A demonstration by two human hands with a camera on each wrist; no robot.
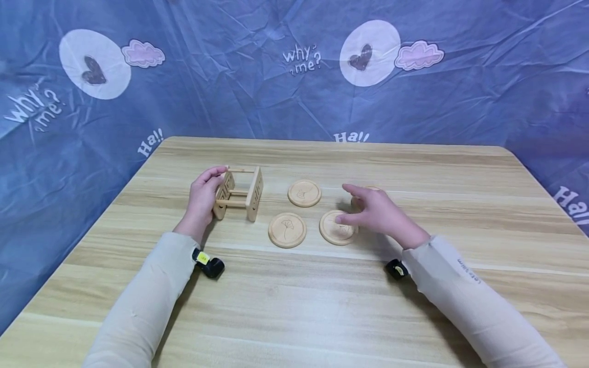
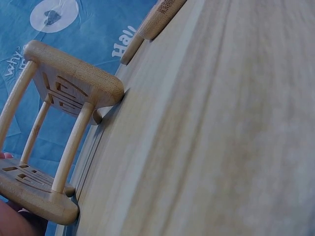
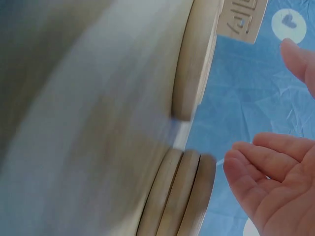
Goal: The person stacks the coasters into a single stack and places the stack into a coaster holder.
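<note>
On the left, my left hand [image 1: 202,197] grips the near-left side panel of a small wooden coaster rack [image 1: 254,197]. The rack has two cut-out side panels joined by round rods [image 2: 74,147]. Round wooden coasters lie to its right: one with a ginkgo-leaf engraving [image 1: 287,230], one behind it [image 1: 304,193], and one partly under my right thumb [image 1: 329,230]. Another coaster [image 1: 374,188] is mostly hidden by my right hand [image 1: 379,212]. That hand hovers with thumb and fingers apart, holding nothing. In the right wrist view, several coasters form a stack [image 3: 179,191] beside its fingers.
Everything stands on a wood-grain table [image 1: 276,306] with rounded back corners. A blue printed cloth [image 1: 257,76] hangs behind it. Small black cameras [image 1: 213,267] sit at both wrists, against light sleeves.
</note>
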